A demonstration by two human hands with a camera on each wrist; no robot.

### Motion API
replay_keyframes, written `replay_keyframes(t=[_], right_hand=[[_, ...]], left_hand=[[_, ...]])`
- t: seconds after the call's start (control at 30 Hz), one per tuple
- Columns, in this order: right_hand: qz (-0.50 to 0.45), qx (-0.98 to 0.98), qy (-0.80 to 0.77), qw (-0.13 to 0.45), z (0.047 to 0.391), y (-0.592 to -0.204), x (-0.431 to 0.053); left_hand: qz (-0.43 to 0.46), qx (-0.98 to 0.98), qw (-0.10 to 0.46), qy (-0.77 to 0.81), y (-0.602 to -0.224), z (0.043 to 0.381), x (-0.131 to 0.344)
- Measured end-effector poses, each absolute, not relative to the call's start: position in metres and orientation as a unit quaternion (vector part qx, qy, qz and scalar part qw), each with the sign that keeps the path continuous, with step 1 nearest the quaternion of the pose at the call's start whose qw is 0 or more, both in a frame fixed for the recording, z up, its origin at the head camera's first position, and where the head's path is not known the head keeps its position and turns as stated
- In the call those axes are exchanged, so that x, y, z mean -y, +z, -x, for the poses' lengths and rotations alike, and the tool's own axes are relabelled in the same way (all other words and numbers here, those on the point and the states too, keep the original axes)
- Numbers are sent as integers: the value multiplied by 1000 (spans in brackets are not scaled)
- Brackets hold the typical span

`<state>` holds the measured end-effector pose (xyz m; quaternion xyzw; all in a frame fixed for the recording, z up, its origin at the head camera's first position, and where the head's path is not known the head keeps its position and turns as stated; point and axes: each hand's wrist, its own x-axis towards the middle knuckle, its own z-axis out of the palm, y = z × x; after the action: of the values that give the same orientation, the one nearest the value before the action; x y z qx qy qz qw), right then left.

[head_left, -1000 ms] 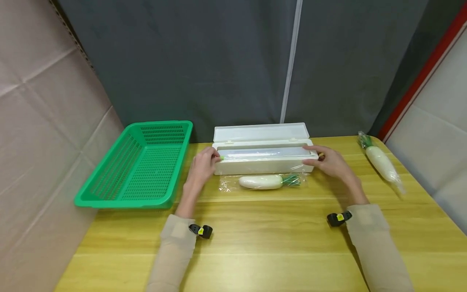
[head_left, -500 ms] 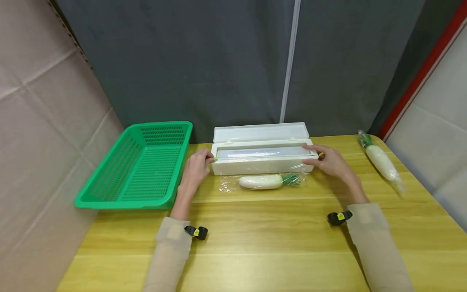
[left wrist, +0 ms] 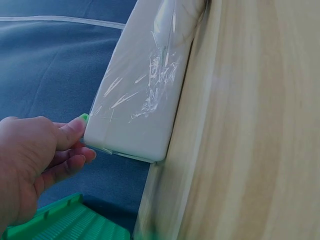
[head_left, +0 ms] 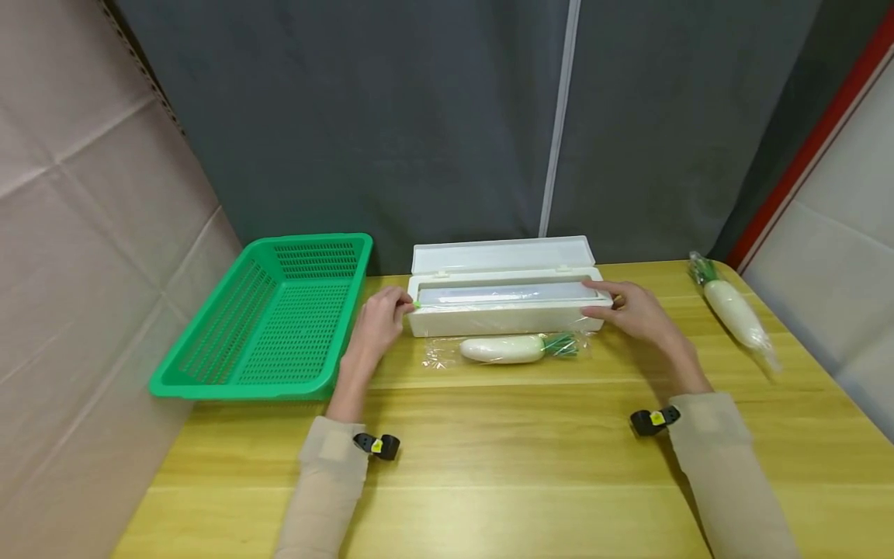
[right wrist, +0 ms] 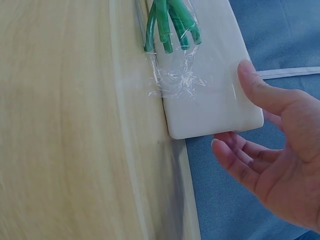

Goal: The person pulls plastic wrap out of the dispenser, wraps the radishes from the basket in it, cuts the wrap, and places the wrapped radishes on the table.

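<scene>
A white cling-film dispenser box (head_left: 503,314) stands at the back of the table with its lid (head_left: 499,255) up. My left hand (head_left: 380,318) is at its left end, thumb and fingers pinching the small green cutter slider (left wrist: 84,118) at the box (left wrist: 145,90) corner. My right hand (head_left: 632,307) rests on the right end, its thumb (right wrist: 255,85) on the box (right wrist: 200,75) and the other fingers loosely spread beyond the end. A white radish (head_left: 501,349) lies on a sheet of film in front of the box, its green stalks (right wrist: 170,25) pointing right.
A green mesh basket (head_left: 279,310) sits left of the box, close to my left hand. A second radish (head_left: 733,310), wrapped in film, lies at the far right near the table edge. Grey curtain hangs behind; cardboard walls stand on both sides.
My left hand slid left along the box front with the green slider, reaching the left end. The right hand stayed on the right end.
</scene>
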<state>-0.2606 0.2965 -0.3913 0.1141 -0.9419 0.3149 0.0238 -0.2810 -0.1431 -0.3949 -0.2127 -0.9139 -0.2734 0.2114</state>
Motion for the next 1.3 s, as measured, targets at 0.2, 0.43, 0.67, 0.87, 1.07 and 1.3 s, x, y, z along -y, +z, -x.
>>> replay_keyframes(t=[0.2,0.43,0.67,0.87,1.07,1.3], right_hand=[[-133,940,313,36,260,-393,-298],[-156,919,349,92,258,-392,-294],[-169,907,367,116,256,-393,-292],[-187,899,382,103,256,-395,-293],[-209,886,406,80,254,-395,-294],[-233,871,427,72,248,-386,-292]], left_hand=[[218,910,217,-277,-395,282,145],[213,910,225,-276,-394,280,143],[258,888,271,-268,-396,279,132],[282,887,260,-255,-402,280,124],[276,895,253,-244,-406,280,120],[276,894,258,-240,-407,282,118]])
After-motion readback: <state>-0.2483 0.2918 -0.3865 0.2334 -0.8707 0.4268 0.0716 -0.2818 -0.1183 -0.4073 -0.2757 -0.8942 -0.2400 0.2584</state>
